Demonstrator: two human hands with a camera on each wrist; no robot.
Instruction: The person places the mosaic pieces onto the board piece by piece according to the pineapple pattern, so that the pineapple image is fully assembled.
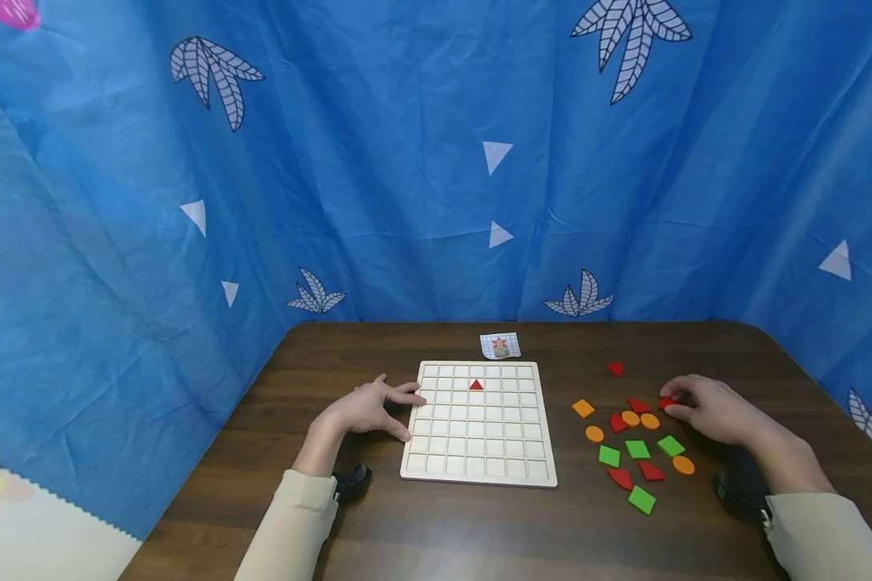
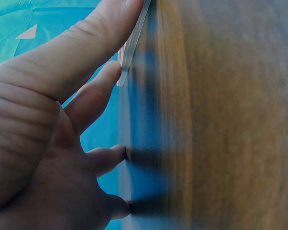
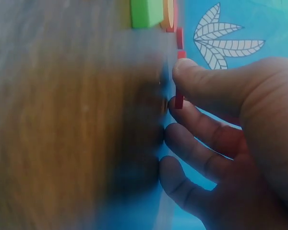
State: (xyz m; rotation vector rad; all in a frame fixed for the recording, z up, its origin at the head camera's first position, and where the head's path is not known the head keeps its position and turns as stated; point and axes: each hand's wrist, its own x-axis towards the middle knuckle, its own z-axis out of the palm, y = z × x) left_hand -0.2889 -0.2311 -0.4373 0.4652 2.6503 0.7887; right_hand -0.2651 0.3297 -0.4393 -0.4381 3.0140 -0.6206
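A pale square board [image 1: 475, 482] with a grid of cells lies on the brown table, and one red triangle [image 1: 476, 386] sits in a cell of its second row. My left hand [image 1: 366, 406] rests at the board's left edge, its thumb and index finger touching the rim and the other fingers spread on the table. Over at the right, my right hand [image 1: 715, 411] pinches a red piece [image 3: 180, 102] between thumb and index finger, low over the tabletop. Fingers cover part of that piece, so its full shape is hidden.
Loose red pieces [image 1: 651, 471], green pieces [image 1: 642, 499] and orange pieces [image 1: 684, 465] lie scattered between the board and my right hand. A small printed card [image 1: 500, 346] lies behind the board. A blue curtain [image 1: 421, 161] hangs behind the table.
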